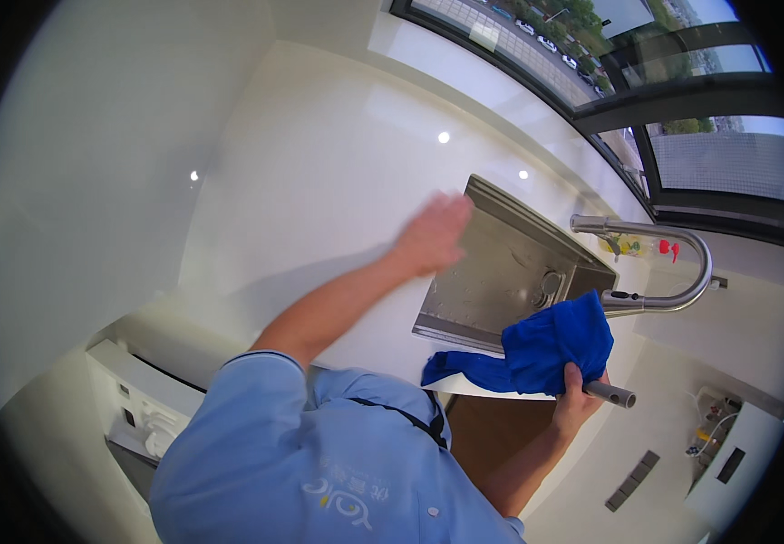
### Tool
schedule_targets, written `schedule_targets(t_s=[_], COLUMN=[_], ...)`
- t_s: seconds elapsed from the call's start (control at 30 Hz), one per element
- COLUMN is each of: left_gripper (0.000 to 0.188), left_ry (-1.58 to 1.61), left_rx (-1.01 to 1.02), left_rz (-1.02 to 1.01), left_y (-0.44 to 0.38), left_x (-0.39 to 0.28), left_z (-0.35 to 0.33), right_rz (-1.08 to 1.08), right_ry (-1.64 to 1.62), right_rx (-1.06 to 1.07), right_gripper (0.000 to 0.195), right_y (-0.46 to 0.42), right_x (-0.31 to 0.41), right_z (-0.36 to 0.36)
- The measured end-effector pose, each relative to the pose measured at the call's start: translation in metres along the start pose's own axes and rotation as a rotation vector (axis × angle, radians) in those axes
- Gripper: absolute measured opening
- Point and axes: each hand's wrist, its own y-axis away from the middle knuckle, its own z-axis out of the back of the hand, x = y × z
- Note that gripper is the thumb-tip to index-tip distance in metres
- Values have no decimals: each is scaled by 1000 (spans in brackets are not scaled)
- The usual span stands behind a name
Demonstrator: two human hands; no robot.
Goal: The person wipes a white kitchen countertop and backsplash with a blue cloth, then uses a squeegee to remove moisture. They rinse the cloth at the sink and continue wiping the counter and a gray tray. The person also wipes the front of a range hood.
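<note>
A blue cloth [555, 343] is bunched over a grey tube [611, 394], and my right hand [577, 402] grips both near the counter's front edge. The tube's bare end, with a hole in its side, sticks out past my fingers. One strip of the cloth trails left along the front of the stainless steel sink [494, 265]. My left hand [435, 232], blurred by motion, hangs over the sink's left side with nothing visible in it. Drops of water and a drain [548, 285] show in the basin.
A curved steel faucet [698, 265] rises at the sink's right end, a bottle with a red cap [633, 245] behind it. White countertop [310, 183] extends left. Dark-framed windows [671, 102] line the back. A power strip [632, 481] is on the right wall, near an open-sided white unit [739, 455].
</note>
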Motion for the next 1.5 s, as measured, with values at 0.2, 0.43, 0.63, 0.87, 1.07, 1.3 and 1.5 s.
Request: schedule_targets(t_s=[0.2, 0.43, 0.63, 0.87, 1.07, 1.3, 1.5], left_gripper=[75, 82, 90, 96, 90, 67, 65], left_ry=[-105, -406, -612, -476, -284, 74, 1249], left_rx=[-500, -509, -389, -295, -120, 310, 731], left_rz=[-20, 454, 680, 317, -28, -435, -37], left_y=[-5, 45, -55, -134, -184, -227, -94], left_x=[59, 306, 245, 86, -23, -83, -175], left_z=[52, 200, 163, 46, -27, -80, -79], right_rz=[39, -69, -60, -114, -219, -316, -404], right_ry=[23, 74, 90, 93, 80, -59, -44], right_rx=[23, 117, 166, 139, 60, -31, 74], right_gripper=[45, 42, 43, 41, 39, 42, 37], right_y=[-2, -16, -33, -23, -8, 13, 3], right_x=[24, 11, 2, -11, -22, -57, -76], right_z=[-23, -35, -37, -10, 18, 58, 59])
